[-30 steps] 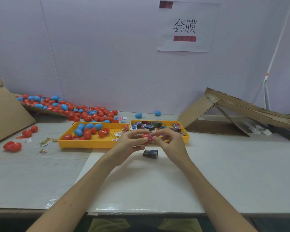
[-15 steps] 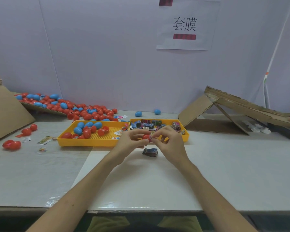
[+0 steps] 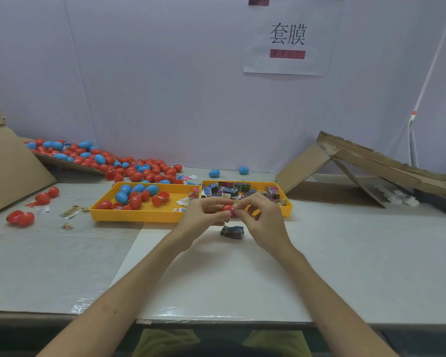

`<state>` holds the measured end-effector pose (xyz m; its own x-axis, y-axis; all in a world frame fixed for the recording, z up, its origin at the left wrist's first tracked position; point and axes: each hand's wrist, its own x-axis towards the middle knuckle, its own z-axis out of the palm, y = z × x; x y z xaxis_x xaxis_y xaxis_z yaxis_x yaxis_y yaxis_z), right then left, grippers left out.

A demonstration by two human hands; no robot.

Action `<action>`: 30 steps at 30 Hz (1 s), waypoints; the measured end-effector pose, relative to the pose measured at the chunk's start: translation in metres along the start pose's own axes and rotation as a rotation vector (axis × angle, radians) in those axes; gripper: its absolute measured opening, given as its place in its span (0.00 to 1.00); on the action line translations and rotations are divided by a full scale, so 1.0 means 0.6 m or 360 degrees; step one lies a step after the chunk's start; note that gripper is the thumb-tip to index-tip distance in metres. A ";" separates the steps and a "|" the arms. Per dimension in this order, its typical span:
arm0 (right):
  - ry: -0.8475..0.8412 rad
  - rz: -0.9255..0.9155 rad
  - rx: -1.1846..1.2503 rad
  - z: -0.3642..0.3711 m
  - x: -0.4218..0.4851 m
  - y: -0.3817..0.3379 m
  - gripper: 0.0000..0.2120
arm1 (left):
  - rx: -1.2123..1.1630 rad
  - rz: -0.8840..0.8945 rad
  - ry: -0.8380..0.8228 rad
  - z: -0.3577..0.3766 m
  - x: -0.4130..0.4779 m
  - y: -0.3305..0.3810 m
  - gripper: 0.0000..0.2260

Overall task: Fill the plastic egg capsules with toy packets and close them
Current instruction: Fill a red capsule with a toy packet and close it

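A red egg capsule [image 3: 227, 208] is held above the table between both hands. My left hand [image 3: 203, 215] pinches it from the left and my right hand [image 3: 261, 217] pinches it from the right, fingers curled round it. A dark toy packet [image 3: 232, 231] lies on the white sheet just below the hands. Behind them, a yellow tray [image 3: 139, 217] holds several red and blue capsules, and a second yellow tray [image 3: 288, 206] holds several toy packets [image 3: 229, 190].
A pile of red and blue capsules [image 3: 129, 166] spreads along the back left on cardboard. Loose red capsules [image 3: 21, 218] and wrappers [image 3: 71, 211] lie at the left. Folded cardboard [image 3: 358, 171] stands at the back right. Two blue capsules [image 3: 214, 173] rest near the wall.
Both hands stay together on the red capsule; the fingers shift slightly around it. The packet on the table has not moved.
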<state>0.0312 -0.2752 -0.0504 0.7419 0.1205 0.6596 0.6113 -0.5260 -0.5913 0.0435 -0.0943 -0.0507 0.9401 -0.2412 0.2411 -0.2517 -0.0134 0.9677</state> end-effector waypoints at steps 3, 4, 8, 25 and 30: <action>0.0033 0.0003 0.0008 0.001 0.000 0.002 0.05 | -0.0083 -0.0038 -0.0053 -0.002 0.001 -0.001 0.11; 0.0043 0.0006 0.0013 0.001 0.001 0.003 0.05 | -0.0089 -0.0044 -0.0056 -0.002 0.001 -0.002 0.11; 0.0049 0.0000 0.0014 0.000 0.001 0.002 0.06 | -0.0033 -0.0036 -0.0011 -0.001 0.002 -0.002 0.11; -0.0061 -0.0009 -0.0026 0.002 -0.001 0.010 0.06 | 0.0414 0.0098 0.0116 0.003 0.008 -0.016 0.11; -0.0066 0.0004 -0.0040 0.005 -0.001 0.011 0.04 | 0.0523 0.0143 0.0110 0.002 0.006 -0.014 0.12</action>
<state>0.0356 -0.2764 -0.0564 0.7544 0.1540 0.6381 0.6028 -0.5474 -0.5805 0.0485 -0.0963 -0.0581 0.9213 -0.1896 0.3394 -0.3841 -0.3096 0.8698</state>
